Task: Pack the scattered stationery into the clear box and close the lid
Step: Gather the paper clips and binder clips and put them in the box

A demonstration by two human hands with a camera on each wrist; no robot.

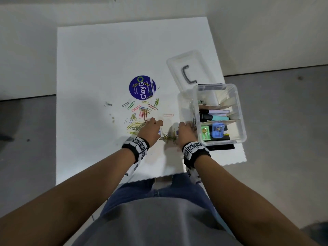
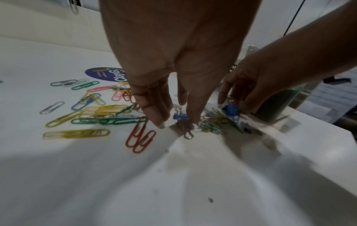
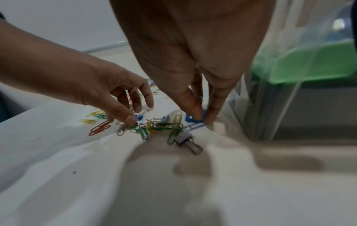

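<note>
Picking up thin paper clips [image 1: 140, 114] is fiddly: they are light, slippery and lie flat on the surface [image 1: 106, 55]. The left hand [image 1: 150, 129] pinches tangled clips; the right hand [image 1: 184, 131] pinches a stiff blue binder clip [image 3: 194, 118] beside the clear box [image 1: 240, 110].

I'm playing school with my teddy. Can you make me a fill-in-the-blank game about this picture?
1. The box stands on the table with its lid taken ____.
2. The round sticker with ClayGo on it is ____.
3. The right hand pinches a ____ binder clip beside the box.
4. The left hand reaches down among the scattered paper ____.

Missing words: off; blue; blue; clips
</note>
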